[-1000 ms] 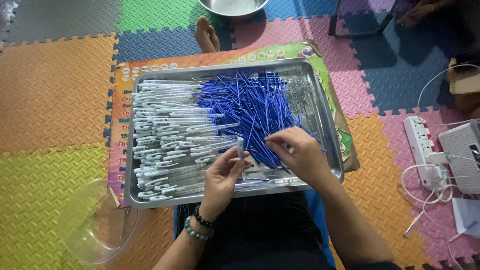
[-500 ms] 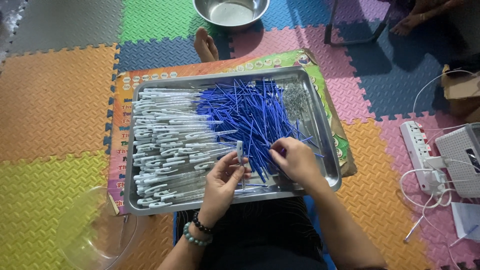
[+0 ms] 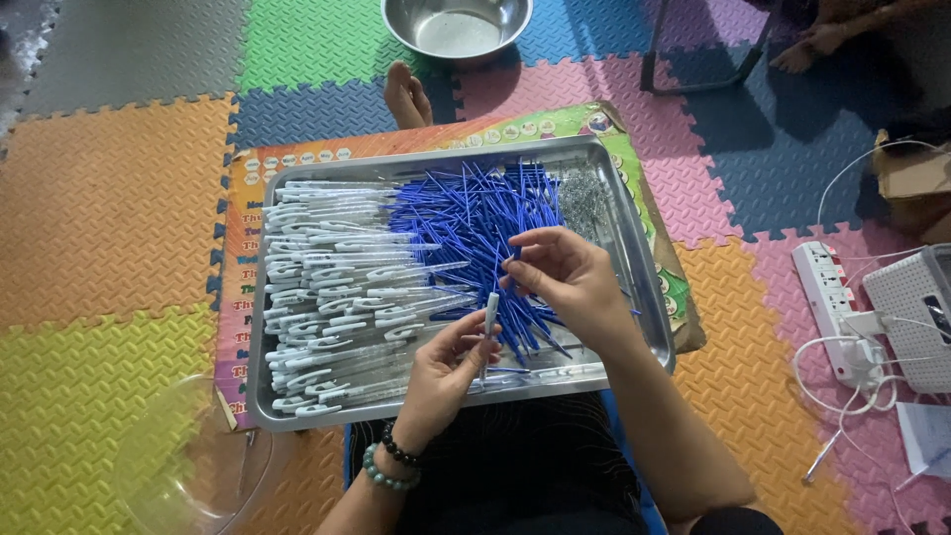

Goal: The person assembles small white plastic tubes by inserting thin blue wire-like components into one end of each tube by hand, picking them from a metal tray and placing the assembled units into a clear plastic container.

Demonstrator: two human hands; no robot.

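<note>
- Clear pen barrels [image 3: 337, 287] are heaped in the left part of the metal tray [image 3: 634, 248].
- One clear barrel [image 3: 490, 312] is pinched upright by the left hand [image 3: 446, 372] over the tray's near edge.
- Blue refills [image 3: 475, 223] are piled at tray centre.
- One blue refill [image 3: 515, 255] is pinched in the right hand [image 3: 570, 282], just above the barrel.

A colourful printed poster [image 3: 555, 124] lies flat under the metal tray [image 3: 634, 248], edged in orange and green. A brown cardboard box [image 3: 911, 178] sits at the right edge.
</note>
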